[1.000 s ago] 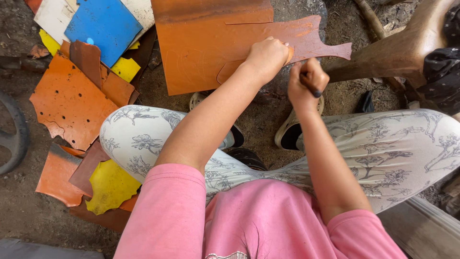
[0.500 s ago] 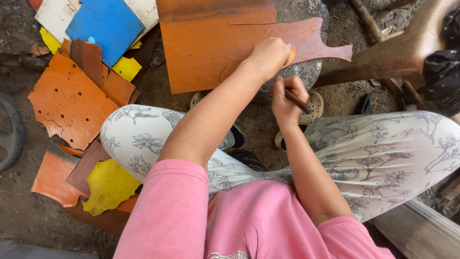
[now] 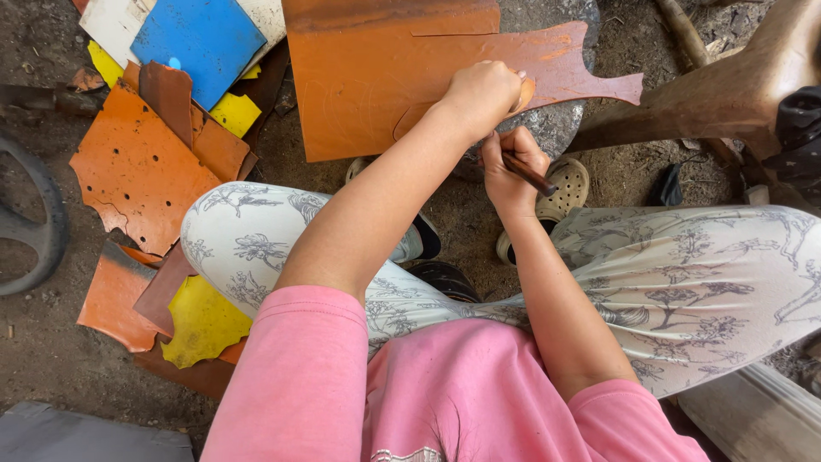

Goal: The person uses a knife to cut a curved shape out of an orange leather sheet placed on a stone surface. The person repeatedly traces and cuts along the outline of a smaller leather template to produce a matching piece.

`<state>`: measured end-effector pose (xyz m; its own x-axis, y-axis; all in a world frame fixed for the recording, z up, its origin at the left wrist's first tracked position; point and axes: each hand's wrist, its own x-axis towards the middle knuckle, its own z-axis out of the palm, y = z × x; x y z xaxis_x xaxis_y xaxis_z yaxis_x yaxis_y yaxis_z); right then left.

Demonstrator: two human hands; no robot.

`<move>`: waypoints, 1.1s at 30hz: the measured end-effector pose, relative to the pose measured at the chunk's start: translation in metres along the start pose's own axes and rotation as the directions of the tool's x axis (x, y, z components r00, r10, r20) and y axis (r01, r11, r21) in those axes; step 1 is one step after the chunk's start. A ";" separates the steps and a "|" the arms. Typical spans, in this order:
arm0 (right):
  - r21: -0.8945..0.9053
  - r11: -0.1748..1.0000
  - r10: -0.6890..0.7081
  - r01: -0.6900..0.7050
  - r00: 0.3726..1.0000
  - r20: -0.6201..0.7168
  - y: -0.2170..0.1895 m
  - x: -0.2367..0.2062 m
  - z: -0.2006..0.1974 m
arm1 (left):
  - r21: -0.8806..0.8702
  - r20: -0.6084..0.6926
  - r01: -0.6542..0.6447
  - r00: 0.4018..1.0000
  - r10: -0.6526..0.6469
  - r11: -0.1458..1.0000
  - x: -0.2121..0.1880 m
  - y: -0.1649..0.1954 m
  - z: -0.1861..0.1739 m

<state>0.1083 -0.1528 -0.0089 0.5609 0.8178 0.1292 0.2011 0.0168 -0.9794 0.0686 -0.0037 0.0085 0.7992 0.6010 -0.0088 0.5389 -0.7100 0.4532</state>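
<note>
Looking down past my arms, the biggest thing under them is the orange leather sheet [image 3: 376,94], spread over a grey stone slab [image 3: 547,128] just ahead of both hands. My left hand [image 3: 483,90] is closed down on a small tan template [image 3: 523,92], pressing it to the sheet; my right hand [image 3: 510,167], just nearer me, is fisted round a dark-handled tool [image 3: 530,175] whose tip I cannot see. I judge the main risk is the template creeping if the left-hand pressure eases, spoiling the outline; next, the tool skidding toward the left fingers, since the hands sit almost touching. The sheet's near edge lies right at the right hand, so little travel remains toward me. Left of the left arm, leather offcuts [image 3: 137,171] crowd the ground; right of the right hand a wooden stump [image 3: 727,85] hems me in. Ahead stays open.
</note>
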 end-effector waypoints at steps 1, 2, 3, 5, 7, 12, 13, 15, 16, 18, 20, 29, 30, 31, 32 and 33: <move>-0.005 1.000 -0.001 0.001 1.000 0.003 0.001 0.002 -0.001 | -0.001 0.022 0.003 1.000 -0.003 1.000 0.001 -0.001 0.001; -0.010 1.000 0.000 0.000 1.000 0.007 0.001 0.004 -0.002 | -0.004 0.044 0.008 0.999 -0.008 1.000 0.002 -0.001 0.003; -0.016 1.000 0.005 -0.005 1.000 0.012 0.001 0.005 -0.003 | -0.009 0.070 0.015 0.997 -0.015 1.000 0.002 -0.002 0.004; -0.023 1.000 -0.009 0.010 0.999 0.045 0.003 0.010 -0.007 | -0.010 0.026 -0.017 1.000 0.017 1.000 0.002 -0.004 0.008; -0.070 0.996 -0.043 0.049 0.995 0.088 0.005 0.019 -0.016 | -0.001 0.006 -0.034 0.999 0.034 0.999 0.004 -0.006 0.012; -0.172 0.975 -0.096 0.139 0.967 0.238 0.013 0.053 -0.053 | 0.036 -0.033 -0.046 0.998 0.048 0.998 0.009 -0.011 0.014; -0.157 0.977 -0.100 0.146 0.958 0.269 0.016 0.063 -0.060 | 0.039 -0.036 -0.041 0.998 0.042 0.998 0.012 -0.011 0.014; -0.123 0.981 -0.101 0.149 0.940 0.327 0.021 0.080 -0.073 | 0.049 -0.034 -0.028 0.999 0.030 0.998 0.013 -0.012 0.013; -0.137 0.981 -0.081 0.138 0.930 0.358 0.023 0.090 -0.080 | 0.040 -0.012 -0.020 1.000 0.021 0.999 0.015 -0.012 0.012; -0.161 0.980 -0.038 0.117 0.904 0.426 0.028 0.110 -0.093 | 0.022 0.032 0.004 0.999 -0.004 1.000 0.017 -0.012 0.012; -0.181 0.979 -0.003 0.090 0.904 0.428 0.031 0.135 -0.109 | 0.029 0.012 -0.006 1.000 0.006 1.000 0.019 -0.011 0.010; -0.077 0.992 0.125 -0.103 0.910 0.394 -0.019 0.163 -0.138 | 0.293 0.373 -0.026 0.924 -0.089 0.956 0.003 0.072 0.002; -0.017 0.993 0.113 -0.115 0.916 0.385 -0.028 0.162 -0.135 | 0.395 0.379 -0.104 0.923 -0.059 0.913 0.001 0.082 0.005; -0.038 0.994 0.106 -0.100 0.910 0.402 -0.037 0.162 -0.131 | 0.483 0.397 -0.182 0.917 -0.029 0.856 -0.004 0.091 0.010; -0.060 0.994 0.104 -0.086 0.903 0.417 -0.045 0.162 -0.127 | 0.539 0.312 -0.115 0.947 -0.071 0.835 -0.012 0.098 0.017; -0.082 0.994 0.096 -0.067 0.899 0.428 -0.048 0.162 -0.116 | 0.591 0.220 -0.046 0.970 -0.106 0.806 -0.018 0.099 0.025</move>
<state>0.2826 -0.0883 0.0773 0.1792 0.9828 -0.0439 0.2280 -0.0849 -0.9699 0.1139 -0.0942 0.0309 0.7762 0.5774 -0.2532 0.5547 -0.8163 -0.1610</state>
